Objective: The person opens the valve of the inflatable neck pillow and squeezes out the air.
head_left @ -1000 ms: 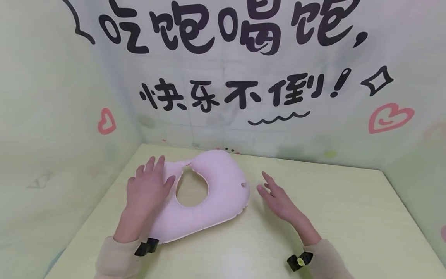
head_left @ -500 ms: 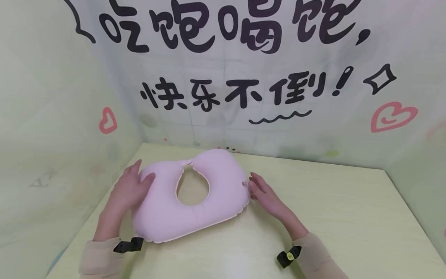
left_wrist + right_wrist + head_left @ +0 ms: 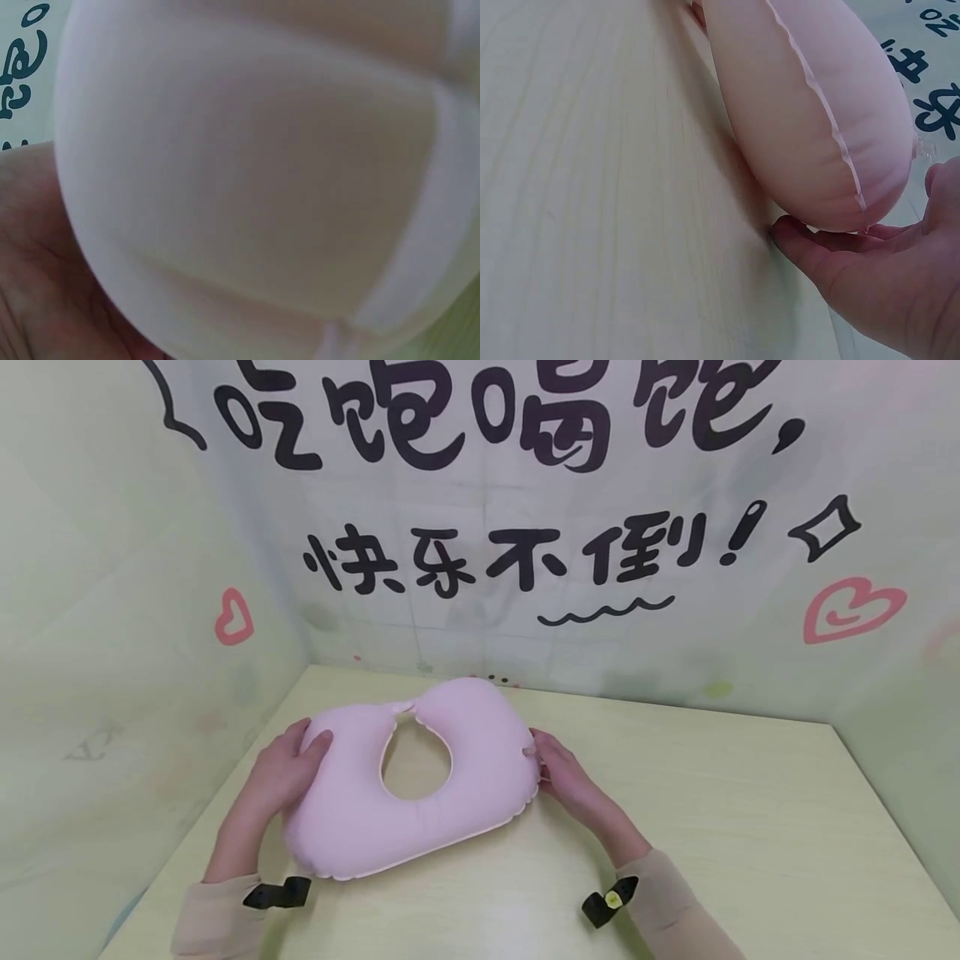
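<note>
Cupping the pillow (image 3: 422,827) between curled left hand (image 3: 283,770) and right hand (image 3: 572,783), we judge it light, soft, best held at those ends.

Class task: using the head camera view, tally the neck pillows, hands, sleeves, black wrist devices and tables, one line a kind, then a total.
Neck pillow: 1
Hands: 2 (left hand, right hand)
Sleeves: 2 (left sleeve, right sleeve)
Black wrist devices: 2 (left device, right device)
Table: 1
Total: 8
</note>
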The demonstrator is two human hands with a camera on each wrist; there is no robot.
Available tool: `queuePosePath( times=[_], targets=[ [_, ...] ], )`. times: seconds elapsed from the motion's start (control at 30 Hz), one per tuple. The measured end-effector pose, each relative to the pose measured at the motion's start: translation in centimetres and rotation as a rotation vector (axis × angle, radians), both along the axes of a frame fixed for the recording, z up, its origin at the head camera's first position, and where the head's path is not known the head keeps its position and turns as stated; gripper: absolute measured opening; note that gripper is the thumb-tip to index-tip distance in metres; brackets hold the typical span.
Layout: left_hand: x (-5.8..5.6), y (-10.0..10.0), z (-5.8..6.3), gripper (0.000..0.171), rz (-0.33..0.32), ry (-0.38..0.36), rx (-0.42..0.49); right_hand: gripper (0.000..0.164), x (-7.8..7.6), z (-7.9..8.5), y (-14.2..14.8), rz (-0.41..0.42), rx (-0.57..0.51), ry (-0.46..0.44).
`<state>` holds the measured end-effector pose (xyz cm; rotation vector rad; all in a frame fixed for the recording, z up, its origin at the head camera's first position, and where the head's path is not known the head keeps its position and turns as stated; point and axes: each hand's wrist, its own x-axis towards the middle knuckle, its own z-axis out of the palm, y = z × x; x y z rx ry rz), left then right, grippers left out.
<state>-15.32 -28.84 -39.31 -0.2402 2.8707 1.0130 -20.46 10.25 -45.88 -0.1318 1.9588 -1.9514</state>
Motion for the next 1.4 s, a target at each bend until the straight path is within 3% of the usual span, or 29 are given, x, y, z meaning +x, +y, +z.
queuePosePath(
  times=[0.4,0.8,0.97,1.4],
  targets=[
    [-0.5,0.3,-0.1,0.084,-0.004,-0.050,-0.018,0.057,0.3,0.1,0.8,0.006,0.048,0.007],
    [-1.0,1.8,-0.1,0.085,-0.059,-0.046,0.010,0.061,1.0,1.0,4.4,0.075,0.165,0.018],
    [-1.1,2.4,-0.4,0.085,-0.090,-0.045,0.041,0.066,1.5,1.2,6.5,0.110,0.166,0.015],
    [-2.3,5.0,-0.4,0.081,-0.155,-0.004,0.091,0.067,3.4,1.4,10.7,0.109,0.124,0.031]
  ],
)
